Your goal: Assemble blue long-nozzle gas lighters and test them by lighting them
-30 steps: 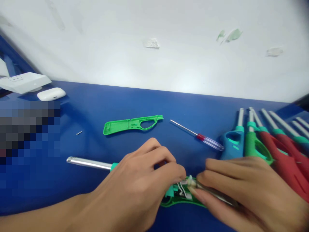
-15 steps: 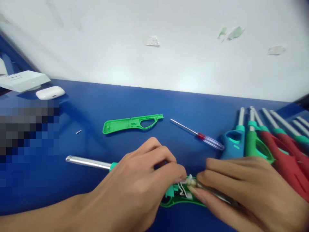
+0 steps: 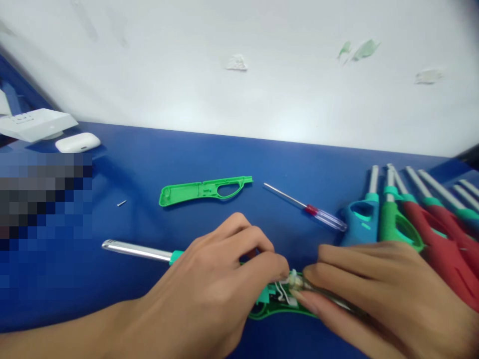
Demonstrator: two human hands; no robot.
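My left hand (image 3: pixel 220 279) is closed over an opened green gas lighter (image 3: pixel 281 313), its metal barrel (image 3: pixel 138 250) pointing left along the table. White wires and teal plastic parts show inside the shell. In my right hand (image 3: pixel 385 284), thumb and fingers pinch a dark, shiny lighter fuel tank (image 3: pixel 341 302) by its valve end, at the right part of the shell. Both hands' fingertips come close together by the valve. My right hand hides the tank's far end. Farther back lies the loose green half shell (image 3: pixel 183 194), inner side up.
A screwdriver (image 3: pixel 326 218) with a clear handle lies behind my right hand. Several lighters, blue (image 3: pixel 361 224), green (image 3: pixel 397 224) and red (image 3: pixel 434 234), line the right side. A small screw (image 3: pixel 121 203), a white case (image 3: pixel 78 143) and a white box (image 3: pixel 39 123) are left.
My right hand and the valve end have shifted very slightly left. My left hand stays in place on the lighter.
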